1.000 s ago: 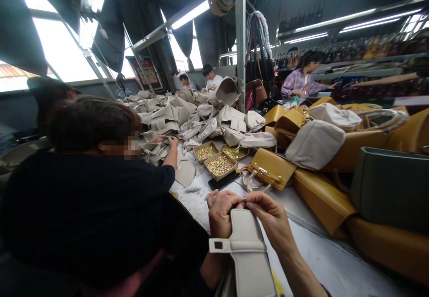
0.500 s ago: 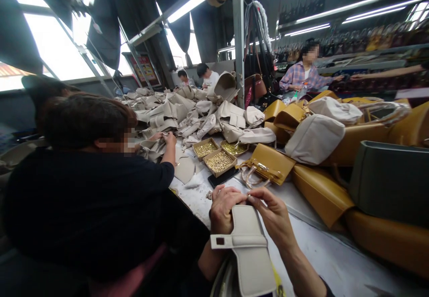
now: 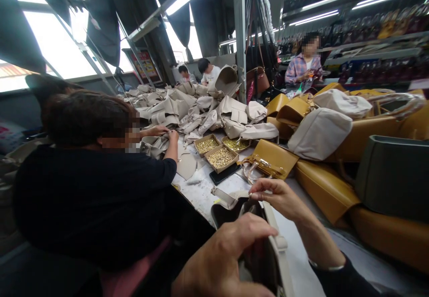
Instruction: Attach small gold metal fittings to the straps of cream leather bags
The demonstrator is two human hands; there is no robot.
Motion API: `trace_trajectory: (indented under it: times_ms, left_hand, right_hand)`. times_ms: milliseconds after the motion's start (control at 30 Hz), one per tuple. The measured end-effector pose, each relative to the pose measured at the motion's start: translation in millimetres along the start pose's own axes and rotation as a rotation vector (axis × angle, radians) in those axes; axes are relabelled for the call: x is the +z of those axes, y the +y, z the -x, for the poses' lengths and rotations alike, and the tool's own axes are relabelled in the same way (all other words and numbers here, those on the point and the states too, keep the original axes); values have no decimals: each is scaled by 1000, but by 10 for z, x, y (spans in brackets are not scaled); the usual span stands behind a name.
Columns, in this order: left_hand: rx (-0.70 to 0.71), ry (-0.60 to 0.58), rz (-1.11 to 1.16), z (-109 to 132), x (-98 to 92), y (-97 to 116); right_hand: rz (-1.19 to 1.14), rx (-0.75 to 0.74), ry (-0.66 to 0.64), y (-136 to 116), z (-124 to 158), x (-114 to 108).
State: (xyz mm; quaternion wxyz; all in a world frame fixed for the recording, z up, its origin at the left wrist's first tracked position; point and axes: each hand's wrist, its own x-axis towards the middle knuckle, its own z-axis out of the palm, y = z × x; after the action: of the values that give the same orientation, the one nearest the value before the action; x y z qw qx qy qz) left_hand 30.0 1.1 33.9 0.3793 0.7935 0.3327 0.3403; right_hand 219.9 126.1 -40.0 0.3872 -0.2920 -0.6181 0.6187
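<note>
The left hand (image 3: 231, 252) is spread over the mouth of the cream bag (image 3: 259, 261); the right hand (image 3: 273, 193) pinches at the bag's far edge, on something too small to tell. The bag, between both, looks light and floppy, likely steadiest held by its firmer rim. Beyond it on the counter (image 3: 197, 202) sit boxes (image 3: 219, 170) of gold fittings (image 3: 221, 157).

Ahead and to your right
You see a mustard handbag (image 3: 279, 157) and, farther right, a dark green bag (image 3: 392, 178).
</note>
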Motion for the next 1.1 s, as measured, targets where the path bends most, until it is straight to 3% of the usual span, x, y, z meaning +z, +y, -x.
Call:
trace_trajectory:
  times_ms: [100, 167, 400, 500, 633, 733, 800, 867, 933, 1000, 1033, 1100]
  left_hand:
    - [-3, -270, -220, -36, 32, 100]
    - [37, -389, -358, -83, 93, 111]
    - [190, -453, -759, -213, 350, 5]
    - [214, -441, -816, -236, 454, -107]
    - [256, -488, -835, -245, 504, -189]
    - [264, -534, -784, -196, 387, -137]
    - [299, -561, -586, -130, 223, -84]
    - [325, -476, -324, -48, 27, -69]
    - [197, -216, -233, 31, -154, -129]
    - [-14, 98, -341, 92, -285, -268]
    - [-105, 197, -420, 114, -327, -359]
    - [-226, 242, -530, 140, -370, -548]
  right_hand:
    - [152, 35, -244, -271, -162, -73]
    - [322, 27, -345, -452, -269, -58]
    - [1009, -8, -498, -900, -460, 142]
    - [1013, 40, -338, -849, -346, 208]
    - [740, 141, -115, -526, 58, 303]
    - [629, 121, -24, -252, 406, 363]
    - [603, 68, 58, -106, 574, 373]
    - [590, 0, 127, 1, 671, 366]
    - [605, -60, 172, 71, 707, 360]
    - [642, -92, 195, 99, 700, 365]
    - [663, -98, 196, 99, 686, 370]
    - [696, -102, 185, 81, 649, 378]
